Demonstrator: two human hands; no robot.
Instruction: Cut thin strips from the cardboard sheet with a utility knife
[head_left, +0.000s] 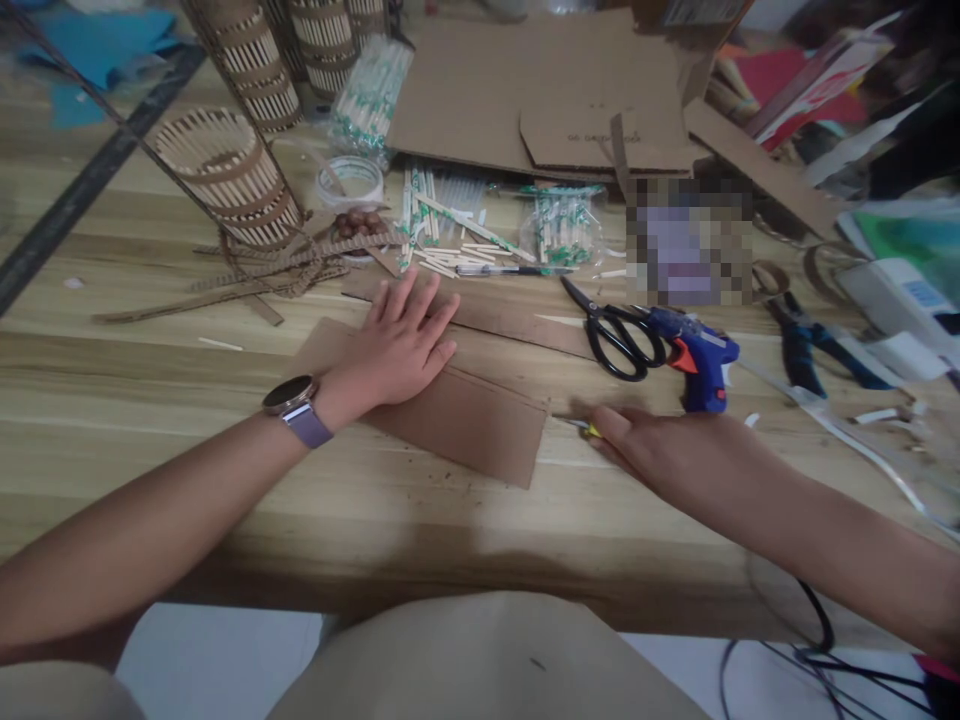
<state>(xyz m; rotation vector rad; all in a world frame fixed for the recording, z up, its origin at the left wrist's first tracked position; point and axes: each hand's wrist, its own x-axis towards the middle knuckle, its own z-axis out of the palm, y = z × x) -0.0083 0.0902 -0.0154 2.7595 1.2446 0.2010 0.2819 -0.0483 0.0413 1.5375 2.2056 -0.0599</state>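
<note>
My left hand (409, 340) lies flat with fingers spread on a piece of brown cardboard (480, 425), pressing it against the wooden table. A cut line runs along the cardboard's upper edge to its right end. In my right hand (637, 440), a thin-bladed cutter (576, 424) with a bit of yellow showing points left. Its tip is at or just beside the cardboard's right corner; contact is hard to tell. My fingers hide most of its handle. A long cardboard strip (510, 325) lies just beyond the piece.
Black scissors (619, 335), a blue glue gun (694, 360) and pliers (810, 340) lie to the right. Stick-and-cardboard cylinders (232, 180) stand at the back left. Behind my hands are cardboard sheets (480, 90), a tape roll (350, 182), a pen (510, 270) and loose sticks (465, 255).
</note>
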